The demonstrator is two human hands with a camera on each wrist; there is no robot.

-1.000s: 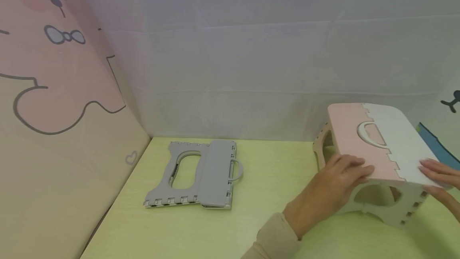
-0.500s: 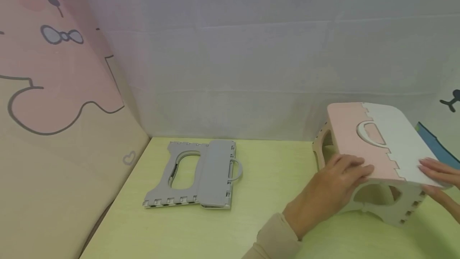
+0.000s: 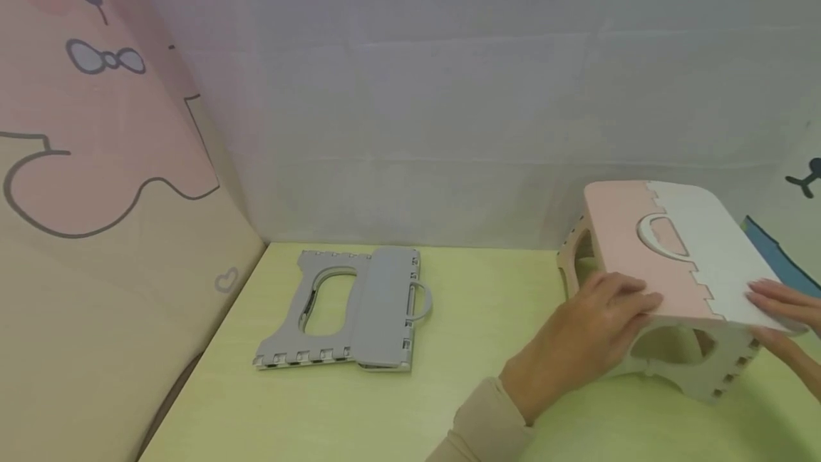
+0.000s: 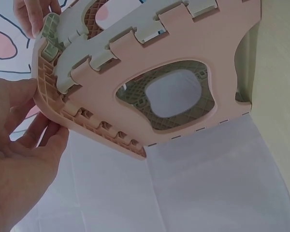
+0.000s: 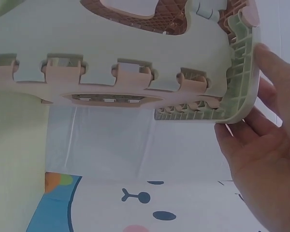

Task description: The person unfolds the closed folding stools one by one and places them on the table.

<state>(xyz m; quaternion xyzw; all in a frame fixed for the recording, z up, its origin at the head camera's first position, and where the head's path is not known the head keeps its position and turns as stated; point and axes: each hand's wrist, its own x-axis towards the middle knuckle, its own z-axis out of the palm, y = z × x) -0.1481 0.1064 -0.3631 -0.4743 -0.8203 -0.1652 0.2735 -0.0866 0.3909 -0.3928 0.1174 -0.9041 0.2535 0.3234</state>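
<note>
A pink-and-white folding step stool [image 3: 680,262] stands unfolded on the table at the right, its white carry handle lying in the seat. My left hand [image 3: 577,341] holds the near edge of the pink half; in the left wrist view its thumb and fingers [image 4: 50,145] meet the seat's rim at the corner. At the near right corner, my right hand [image 3: 792,319] holds the white half, fingers over the seat and thumb against the front edge. The right wrist view shows that thumb [image 5: 268,53] touching the ribbed rim from outside. Part of the right hand is out of the head view.
A grey folding stool [image 3: 388,305] lies collapsed flat on the yellow-green table [image 3: 333,412], its loop handle [image 3: 423,301] facing right. A white sheet [image 3: 410,105] covers the back wall, and a cartoon-printed cloth [image 3: 109,198] hangs at the left.
Both hands stay at the stool's near edge; the left hand has shifted very slightly left. The view drifts a little, and the stools keep their places.
</note>
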